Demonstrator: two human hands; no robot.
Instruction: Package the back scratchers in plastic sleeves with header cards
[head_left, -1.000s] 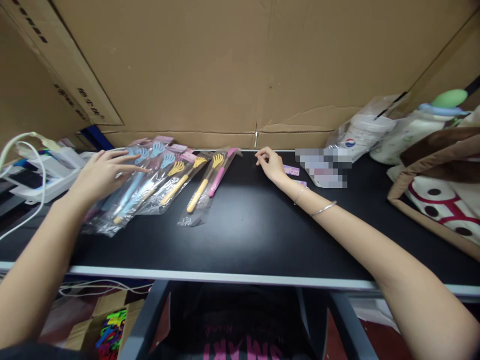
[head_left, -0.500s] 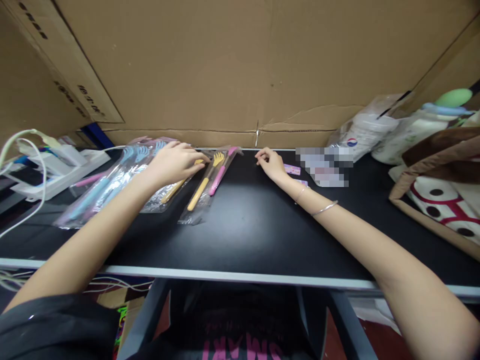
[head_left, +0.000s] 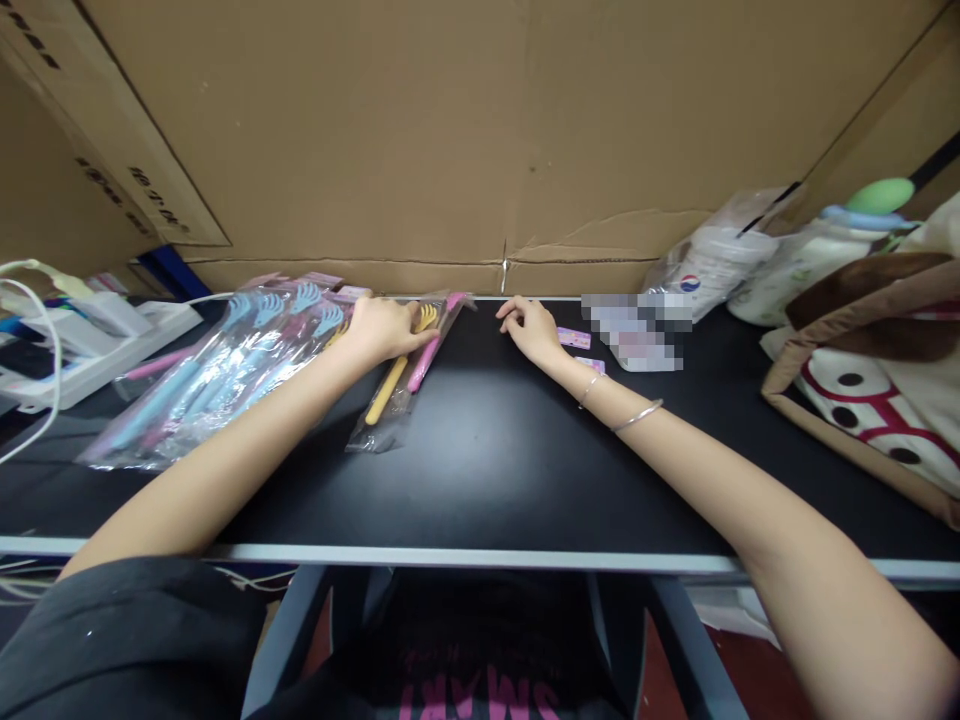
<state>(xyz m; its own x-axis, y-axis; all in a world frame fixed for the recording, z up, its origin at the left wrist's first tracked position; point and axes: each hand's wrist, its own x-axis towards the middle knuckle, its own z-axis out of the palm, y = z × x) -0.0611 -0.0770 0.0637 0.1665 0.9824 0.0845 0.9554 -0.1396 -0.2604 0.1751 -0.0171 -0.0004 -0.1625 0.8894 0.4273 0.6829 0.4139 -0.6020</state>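
My left hand (head_left: 391,328) lies over the upper part of a clear bag holding a yellow back scratcher (head_left: 388,392) with a claw-shaped head and a pink stick (head_left: 426,362). Its thumb and fingers are apart, touching the bag near the yellow claw. Under and left of my left wrist are several bagged light-blue back scratchers (head_left: 259,345), partly hidden by the forearm. My right hand (head_left: 531,328) rests on the black table with fingers loosely curled in, and nothing shows in them. Close to its wrist lie small purple printed cards (head_left: 574,338).
A white power strip (head_left: 135,345) with plugs and cables stands at the left. At the right are a lidded cup (head_left: 705,265) in a plastic bag, a bottle (head_left: 817,265) with a green top and a fabric bag (head_left: 885,380). A cardboard wall (head_left: 420,140) closes the back.
My left hand has moved right, from the bagged blue back scratchers onto the bag with the yellow and pink ones. The right hand stays curled in about the same place. The view has shifted slightly.
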